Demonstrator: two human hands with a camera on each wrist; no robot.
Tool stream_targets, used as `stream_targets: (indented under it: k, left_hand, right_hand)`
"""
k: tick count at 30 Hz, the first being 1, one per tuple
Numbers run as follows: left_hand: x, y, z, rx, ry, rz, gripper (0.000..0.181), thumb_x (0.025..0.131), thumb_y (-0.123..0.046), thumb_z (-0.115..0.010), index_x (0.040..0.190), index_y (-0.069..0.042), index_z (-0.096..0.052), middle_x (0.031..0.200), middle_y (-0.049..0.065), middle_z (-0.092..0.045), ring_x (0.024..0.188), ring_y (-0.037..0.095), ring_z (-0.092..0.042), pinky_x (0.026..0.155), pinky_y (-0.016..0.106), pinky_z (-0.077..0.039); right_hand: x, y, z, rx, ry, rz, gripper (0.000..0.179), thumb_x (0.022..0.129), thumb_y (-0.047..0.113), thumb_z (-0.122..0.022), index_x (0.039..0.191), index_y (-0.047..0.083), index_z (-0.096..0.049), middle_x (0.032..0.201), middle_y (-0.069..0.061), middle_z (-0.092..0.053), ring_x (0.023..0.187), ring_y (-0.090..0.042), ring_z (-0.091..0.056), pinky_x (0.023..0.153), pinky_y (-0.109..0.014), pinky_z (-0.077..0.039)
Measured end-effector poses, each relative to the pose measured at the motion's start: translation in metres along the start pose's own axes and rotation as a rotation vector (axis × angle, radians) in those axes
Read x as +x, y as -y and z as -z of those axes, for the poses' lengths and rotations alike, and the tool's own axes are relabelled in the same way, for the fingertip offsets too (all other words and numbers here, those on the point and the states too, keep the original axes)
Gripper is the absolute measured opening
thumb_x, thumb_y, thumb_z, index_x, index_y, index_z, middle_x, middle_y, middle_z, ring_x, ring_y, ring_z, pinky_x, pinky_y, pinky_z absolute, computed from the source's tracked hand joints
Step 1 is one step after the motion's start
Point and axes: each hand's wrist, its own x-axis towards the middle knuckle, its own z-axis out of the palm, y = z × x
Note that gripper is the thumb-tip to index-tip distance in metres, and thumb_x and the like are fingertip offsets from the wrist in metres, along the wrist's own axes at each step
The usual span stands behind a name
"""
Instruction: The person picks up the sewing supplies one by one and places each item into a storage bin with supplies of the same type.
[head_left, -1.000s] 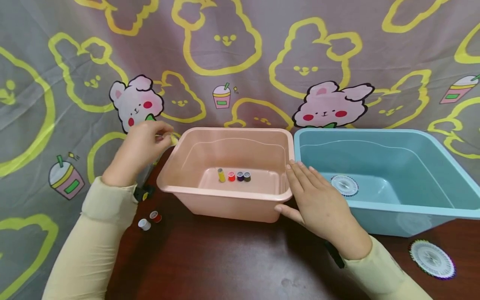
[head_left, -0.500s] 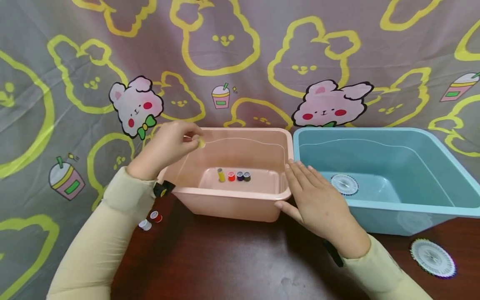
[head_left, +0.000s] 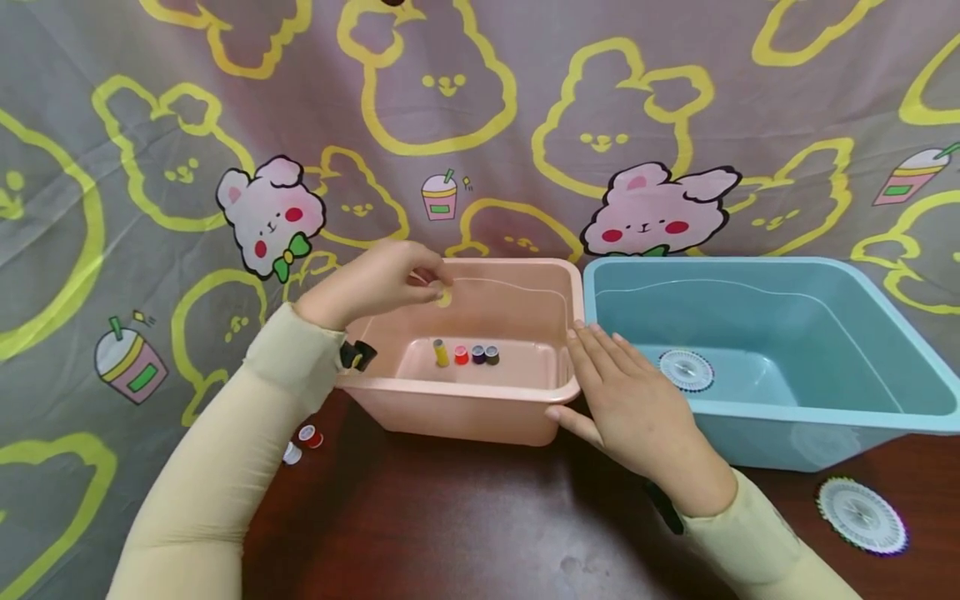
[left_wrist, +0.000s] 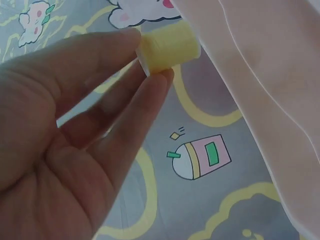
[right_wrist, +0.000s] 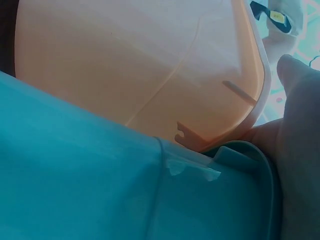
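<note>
My left hand pinches a yellow thread spool between its thumb and fingers, held over the left part of the pink bin. Inside that bin, several small spools stand in a row on the floor: a taller yellow one, a red one and dark ones. With fingers straight, my right hand rests where the pink bin meets the blue bin, its thumb by the pink bin's front corner.
A white pin wheel lies in the blue bin, and a second pin wheel lies on the brown table at the right. Left of the pink bin are a red spool and a partly hidden white spool. A patterned curtain hangs behind.
My left hand has moved right with the yellow spool, from outside the pink bin's left rim to over the bin. The right hand has stayed in place.
</note>
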Motion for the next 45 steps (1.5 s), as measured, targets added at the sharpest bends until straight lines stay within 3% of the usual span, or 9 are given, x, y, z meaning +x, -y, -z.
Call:
stream_targets:
  k: [3,10,31,38,45]
  left_hand:
    - [0.009,-0.001,-0.002,-0.006,0.040,-0.034,0.017,0.091,-0.009,-0.077,0.107,-0.006,-0.076,0.103,0.006,-0.073,0.097,0.022,-0.069,0.093,0.041,-0.056]
    - [0.026,-0.001,-0.010,-0.027,0.072,-0.058,0.015,0.093,-0.009,-0.074,0.107,-0.007,-0.076,0.103,0.005,-0.072,0.097,0.019,-0.069,0.091,0.035,-0.056]
    - [0.064,0.002,-0.036,-0.082,0.198,-0.165,0.014,0.094,-0.009,-0.072,0.107,-0.006,-0.075,0.104,0.005,-0.072,0.101,0.019,-0.069,0.093,0.031,-0.053]
    - [0.074,0.003,-0.046,-0.080,0.202,-0.179,0.016,0.094,-0.008,-0.072,0.109,-0.004,-0.075,0.105,0.006,-0.074,0.102,0.020,-0.069,0.093,0.029,-0.053]
    - [0.086,0.007,-0.058,-0.060,0.266,-0.159,0.017,0.095,-0.006,-0.069,0.111,-0.002,-0.074,0.109,0.008,-0.073,0.104,0.020,-0.068,0.094,0.029,-0.052]
  right_hand:
    - [0.000,0.000,-0.001,-0.002,-0.008,0.004,0.094,0.099,0.072,-0.032,0.152,-0.005,-0.039,0.159,-0.021,-0.036,0.146,-0.037,-0.036,0.119,-0.050,-0.030]
    - [-0.001,0.000,0.000,-0.001,0.012,-0.008,0.091,0.094,0.063,-0.058,0.152,-0.005,-0.040,0.159,-0.021,-0.036,0.147,-0.037,-0.035,0.119,-0.050,-0.030]
    - [0.000,0.002,0.000,-0.003,-0.006,-0.001,0.093,0.091,0.063,-0.061,0.151,-0.006,-0.040,0.158,-0.022,-0.037,0.146,-0.036,-0.036,0.118,-0.050,-0.031]
    - [0.001,0.002,0.000,-0.003,-0.011,0.002,0.093,0.090,0.062,-0.064,0.150,-0.006,-0.042,0.157,-0.022,-0.038,0.146,-0.037,-0.037,0.118,-0.050,-0.031]
    - [0.001,0.001,0.000,-0.013,-0.015,0.010,0.093,0.091,0.062,-0.063,0.150,-0.006,-0.041,0.157,-0.023,-0.038,0.145,-0.037,-0.037,0.117,-0.050,-0.032]
